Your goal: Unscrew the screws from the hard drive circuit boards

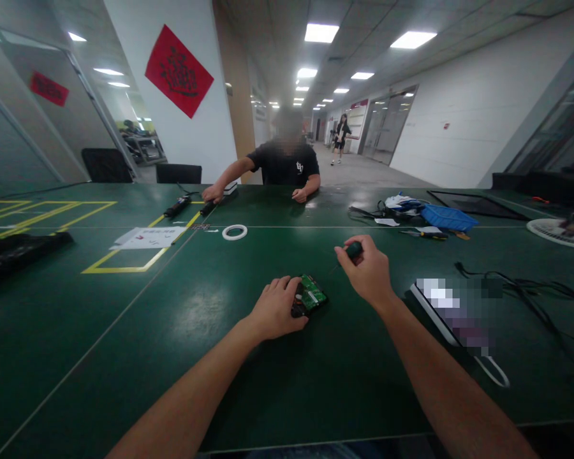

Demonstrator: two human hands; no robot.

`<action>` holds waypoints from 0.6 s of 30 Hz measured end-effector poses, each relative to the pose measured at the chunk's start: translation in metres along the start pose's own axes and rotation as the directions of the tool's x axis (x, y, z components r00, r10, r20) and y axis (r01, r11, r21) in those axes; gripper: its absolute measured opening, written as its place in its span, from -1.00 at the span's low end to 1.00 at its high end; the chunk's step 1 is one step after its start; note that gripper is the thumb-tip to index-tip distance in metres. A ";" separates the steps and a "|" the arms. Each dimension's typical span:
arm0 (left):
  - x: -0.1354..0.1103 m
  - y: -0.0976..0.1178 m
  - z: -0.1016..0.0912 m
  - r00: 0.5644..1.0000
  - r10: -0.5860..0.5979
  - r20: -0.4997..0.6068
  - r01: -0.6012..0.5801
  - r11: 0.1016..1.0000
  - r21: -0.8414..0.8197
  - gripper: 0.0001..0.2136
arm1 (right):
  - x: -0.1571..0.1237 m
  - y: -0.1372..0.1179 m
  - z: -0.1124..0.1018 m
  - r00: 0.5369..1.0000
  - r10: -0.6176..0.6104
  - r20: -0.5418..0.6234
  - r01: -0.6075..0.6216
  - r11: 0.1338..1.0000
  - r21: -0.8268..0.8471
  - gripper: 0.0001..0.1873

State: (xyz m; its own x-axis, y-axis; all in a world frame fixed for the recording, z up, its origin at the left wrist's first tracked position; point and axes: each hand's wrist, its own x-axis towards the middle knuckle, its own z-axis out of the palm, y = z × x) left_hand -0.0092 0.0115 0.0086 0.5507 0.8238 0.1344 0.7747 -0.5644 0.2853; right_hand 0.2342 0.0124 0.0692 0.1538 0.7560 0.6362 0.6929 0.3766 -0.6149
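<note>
On the green table in front of me lies a hard drive (314, 293), its green circuit board facing up. My left hand (278, 307) grips it from the left, fingers over the near part and thumb along the close edge, hiding some of it. A screwdriver (354, 249) with a dark handle is held in my right hand (370, 271), just right of the drive and apart from it. Its thin shaft points down and left toward the table; the tip is too faint to make out.
A roll of white tape (235, 232) and a paper sheet (148, 238) lie left. At right are a phone-like device (452, 312), black cables (521, 287), a blue tray (447, 217) and another screwdriver (433, 235). Across the table, a person's hand (213, 194) holds a black tool.
</note>
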 end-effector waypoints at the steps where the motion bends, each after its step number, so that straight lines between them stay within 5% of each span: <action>1: 0.002 0.001 0.000 1.000 -0.014 0.009 0.014 1.000 0.000 -0.08 | -0.001 0.005 -0.008 1.000 0.024 0.006 -0.024 0.996 -0.081 -0.69; 5: 0.011 0.003 0.002 0.994 -0.079 0.076 0.079 0.997 0.013 0.02 | -0.035 0.030 -0.029 0.971 0.125 0.206 -0.056 0.950 -0.308 -0.83; 9: 0.024 0.003 0.002 0.984 -0.150 0.093 0.149 0.989 0.022 0.05 | -0.083 0.040 -0.028 0.899 0.271 0.345 -0.126 0.913 -0.388 -0.85; 14: 0.044 0.005 -0.010 0.943 -0.325 0.068 0.322 0.946 0.050 0.02 | -0.100 0.023 -0.015 0.876 0.289 0.386 -0.123 0.908 -0.400 -0.87; 18: 0.058 0.015 -0.031 0.926 -0.377 0.015 0.375 0.924 0.075 -0.07 | -0.085 0.009 -0.002 0.921 0.274 0.275 -0.216 0.950 -0.224 -0.63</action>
State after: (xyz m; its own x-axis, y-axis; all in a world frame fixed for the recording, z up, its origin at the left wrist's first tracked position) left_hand 0.0243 0.0525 0.0498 0.2229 0.9748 0.0029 0.9455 -0.2169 0.2430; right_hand 0.2285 -0.0497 0.0108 0.1375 0.9473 0.2894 0.7833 0.0748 -0.6171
